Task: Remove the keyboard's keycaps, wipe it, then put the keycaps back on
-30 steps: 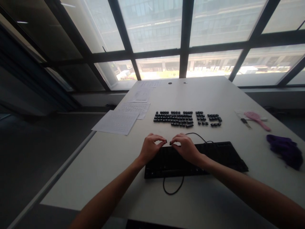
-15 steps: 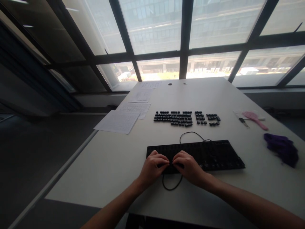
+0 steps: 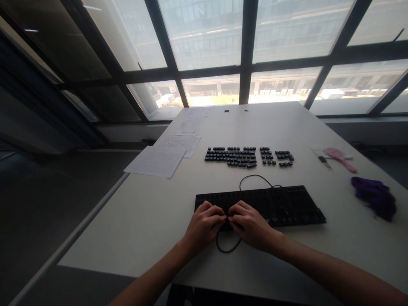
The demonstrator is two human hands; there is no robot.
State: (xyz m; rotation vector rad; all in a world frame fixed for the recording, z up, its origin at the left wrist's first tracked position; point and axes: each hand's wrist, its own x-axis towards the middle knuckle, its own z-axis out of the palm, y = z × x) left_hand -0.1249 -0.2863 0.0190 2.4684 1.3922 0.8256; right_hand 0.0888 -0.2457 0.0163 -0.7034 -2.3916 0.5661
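Note:
A black keyboard (image 3: 296,206) lies on the white table in front of me, with many of its keycaps off. My left hand (image 3: 204,223) rests over its left part, the fingers bent and pressed together. Facing it, my right hand (image 3: 250,223) is curled the same way, and the fingertips of both almost meet low on the keyboard. Whatever the fingers pinch there is too dark and small to make out. Beyond the keyboard, loose black keycaps (image 3: 231,157) are laid out in rows and groups.
A black cable (image 3: 255,175) loops behind the keyboard and another loop shows in front. Sheets of paper (image 3: 156,161) lie at the left. To the right are a pink hairbrush (image 3: 339,158), a small brush (image 3: 325,162) and a purple cloth (image 3: 374,197). Windows stand behind the table.
Both hands stay at the same spot on the keyboard; their fingers have curled in a little more. The whole view has shifted slightly.

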